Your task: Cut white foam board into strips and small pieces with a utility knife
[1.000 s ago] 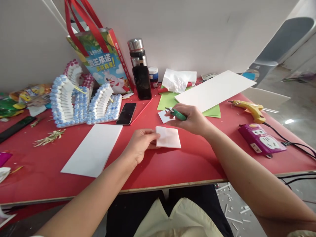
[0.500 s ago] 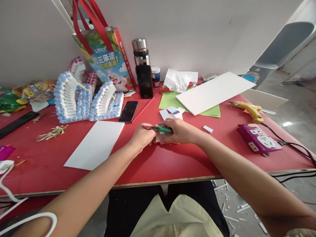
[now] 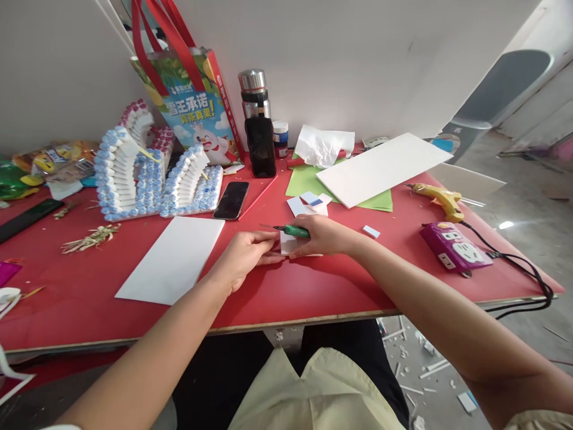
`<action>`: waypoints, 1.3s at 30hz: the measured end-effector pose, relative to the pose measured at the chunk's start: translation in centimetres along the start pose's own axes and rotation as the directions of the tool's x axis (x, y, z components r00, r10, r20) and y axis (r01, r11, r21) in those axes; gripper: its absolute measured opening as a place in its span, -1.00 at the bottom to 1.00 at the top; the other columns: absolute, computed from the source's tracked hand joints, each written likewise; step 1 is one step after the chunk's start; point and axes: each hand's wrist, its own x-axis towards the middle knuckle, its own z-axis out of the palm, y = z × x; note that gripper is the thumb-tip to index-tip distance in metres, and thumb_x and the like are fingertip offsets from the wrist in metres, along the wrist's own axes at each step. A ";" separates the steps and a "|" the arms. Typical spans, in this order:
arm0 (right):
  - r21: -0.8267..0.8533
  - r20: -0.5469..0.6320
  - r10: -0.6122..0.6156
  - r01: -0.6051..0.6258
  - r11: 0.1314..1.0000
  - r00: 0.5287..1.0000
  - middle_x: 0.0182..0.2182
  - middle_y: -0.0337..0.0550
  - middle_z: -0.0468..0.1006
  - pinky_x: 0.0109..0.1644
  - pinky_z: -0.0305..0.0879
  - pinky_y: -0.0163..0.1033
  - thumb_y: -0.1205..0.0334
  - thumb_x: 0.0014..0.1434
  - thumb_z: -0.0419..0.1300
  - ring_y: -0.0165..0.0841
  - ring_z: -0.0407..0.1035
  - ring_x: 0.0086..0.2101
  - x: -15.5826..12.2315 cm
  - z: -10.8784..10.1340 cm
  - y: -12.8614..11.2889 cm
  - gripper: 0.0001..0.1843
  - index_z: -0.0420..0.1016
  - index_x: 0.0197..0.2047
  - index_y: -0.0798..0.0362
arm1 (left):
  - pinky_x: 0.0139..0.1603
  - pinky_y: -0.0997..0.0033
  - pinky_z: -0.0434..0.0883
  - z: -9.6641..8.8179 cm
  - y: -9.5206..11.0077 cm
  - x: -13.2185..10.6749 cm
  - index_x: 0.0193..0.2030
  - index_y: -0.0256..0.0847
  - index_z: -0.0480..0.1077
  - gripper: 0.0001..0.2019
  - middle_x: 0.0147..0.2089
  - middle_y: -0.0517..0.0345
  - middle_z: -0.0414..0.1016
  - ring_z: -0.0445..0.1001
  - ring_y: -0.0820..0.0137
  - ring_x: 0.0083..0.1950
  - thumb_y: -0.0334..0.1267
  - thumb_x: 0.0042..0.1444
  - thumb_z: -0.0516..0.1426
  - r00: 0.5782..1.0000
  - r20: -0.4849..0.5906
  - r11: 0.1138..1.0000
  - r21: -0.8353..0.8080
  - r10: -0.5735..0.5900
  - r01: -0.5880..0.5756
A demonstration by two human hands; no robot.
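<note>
My right hand is closed around a green-handled craft knife whose tip points left, and it rests on a small white foam square on the red table. My left hand lies just left of that square, fingers curled, fingertips touching its left edge beside the blade. Most of the square is hidden under both hands. Small white and blue offcuts lie just beyond my hands.
A white sheet lies to the left, a phone and a blue-and-white bottle-cap model behind it. A large white board on green paper, a yellow glue gun and a purple power strip are at the right.
My right hand came down with the knife from above the square onto it. My left hand shifted to the square's left edge. The camera view drifted slightly.
</note>
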 end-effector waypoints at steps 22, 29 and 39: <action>0.044 -0.027 -0.003 0.004 0.999 1.000 -0.16 -0.09 0.55 -0.16 0.25 -0.22 -0.12 -0.06 0.45 -0.17 0.41 -0.15 -0.2 0.5 0.2 -0.34 0.52 0.07 0.01 | 0.31 0.03 0.32 -3.1 -2.1 3.3 0.14 -0.05 0.44 -0.44 0.17 -0.02 0.41 0.42 0.10 0.22 -0.10 -0.04 0.38 0.807 0.345 0.598 0.544 0.480 -0.588; 0.088 -0.036 0.061 -0.058 0.994 0.997 -0.06 -0.05 0.55 -0.05 0.31 -0.13 -0.09 -0.06 0.46 -0.12 0.44 -0.10 -0.6 0.7 -0.5 -0.26 0.48 0.17 -0.02 | 0.24 0.12 0.37 -3.4 -2.7 3.7 0.11 -0.08 0.43 -0.46 0.11 -0.02 0.43 0.44 0.12 0.17 -0.11 -0.03 0.40 0.746 0.362 0.545 0.517 0.559 -0.660; 0.119 0.028 0.108 -0.111 0.987 0.994 -0.07 -0.05 0.55 0.00 0.33 -0.08 -0.11 -0.08 0.48 -0.12 0.44 -0.11 -0.5 0.7 -0.4 -0.23 0.48 0.16 -0.01 | 0.17 0.10 0.38 -3.0 -2.7 3.6 0.07 -0.12 0.38 -0.40 0.04 0.02 0.47 0.40 0.11 0.15 -0.08 -0.10 0.44 0.691 0.439 0.433 0.553 0.574 -0.712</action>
